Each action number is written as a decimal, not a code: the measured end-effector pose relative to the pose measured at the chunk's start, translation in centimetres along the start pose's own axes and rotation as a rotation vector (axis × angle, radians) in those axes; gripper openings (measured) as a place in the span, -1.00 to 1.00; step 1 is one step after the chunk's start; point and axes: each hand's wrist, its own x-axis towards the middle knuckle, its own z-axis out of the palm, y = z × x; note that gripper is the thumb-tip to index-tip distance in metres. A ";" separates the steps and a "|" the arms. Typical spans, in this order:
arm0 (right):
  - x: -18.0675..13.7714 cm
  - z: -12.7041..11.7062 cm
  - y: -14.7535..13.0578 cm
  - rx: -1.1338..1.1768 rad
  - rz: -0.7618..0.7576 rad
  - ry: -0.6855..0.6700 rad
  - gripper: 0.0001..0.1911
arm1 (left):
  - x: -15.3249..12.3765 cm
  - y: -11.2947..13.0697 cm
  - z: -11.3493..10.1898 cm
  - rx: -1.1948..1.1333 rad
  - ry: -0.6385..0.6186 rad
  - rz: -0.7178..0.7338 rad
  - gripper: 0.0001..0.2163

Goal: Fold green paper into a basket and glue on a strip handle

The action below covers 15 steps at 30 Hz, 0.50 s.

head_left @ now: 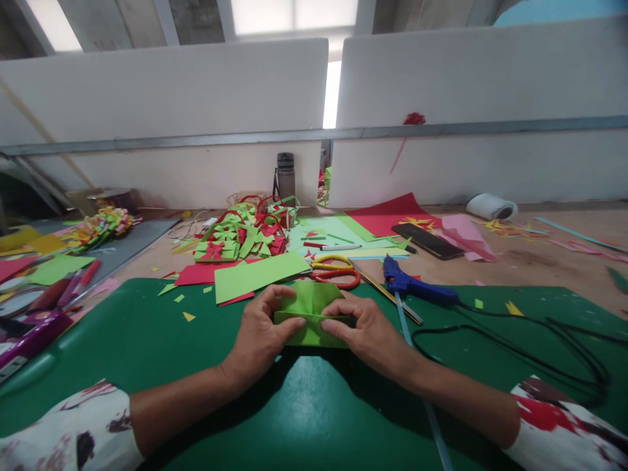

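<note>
Both hands grip a folded piece of light green paper [314, 332] above the green mat [304, 405]. My left hand [262, 330] pinches its left side, thumb on the near face and fingers behind. On the right side, my right hand [366, 327] does the same, its thumb pressed along a fold. The thumbs lie close together near the paper's middle. Just beyond the paper are scissors [338, 278] with yellow and red handles. A flat green paper strip [260, 276] rests behind my left hand, partly over red paper [196, 273].
A blue glue gun [417, 284] with a black cord [510, 337] lies at right, near a phone [428, 240]. Behind are a pile of red and green paper pieces [248, 232] and a bottle [285, 178]. A purple object [32, 340] sits at far left.
</note>
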 end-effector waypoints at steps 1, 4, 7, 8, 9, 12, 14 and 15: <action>0.0 0.0 -0.1 0.007 -0.001 0.003 -0.90 | 0.0 0.1 0.1 -0.068 -0.017 -0.011 -0.50; -0.1 -0.1 -0.3 0.022 -0.008 0.010 -0.90 | 0.0 0.4 0.1 -0.175 -0.058 -0.045 -0.21; -0.2 -0.1 -0.4 0.026 -0.017 0.009 -0.90 | 0.1 0.6 0.0 -0.191 -0.067 -0.092 -0.17; -0.2 -0.1 -0.3 0.028 -0.019 0.007 -0.90 | 0.1 0.6 0.0 -0.193 -0.071 -0.106 -0.20; -0.2 -0.1 -0.3 0.029 -0.022 0.005 -0.90 | 0.1 0.6 0.0 -0.186 -0.076 -0.116 -0.27; -0.2 -0.1 -0.1 0.022 -0.034 0.001 -0.90 | 0.1 0.5 -0.1 -0.104 -0.107 -0.130 -0.58; -0.2 -0.1 -0.1 0.005 -0.031 0.002 -0.90 | 0.1 0.4 -0.1 -0.056 -0.139 -0.144 -0.74; -0.2 -0.1 -0.1 -0.005 -0.026 0.003 -0.90 | 0.0 0.4 -0.1 -0.046 -0.150 -0.149 -0.77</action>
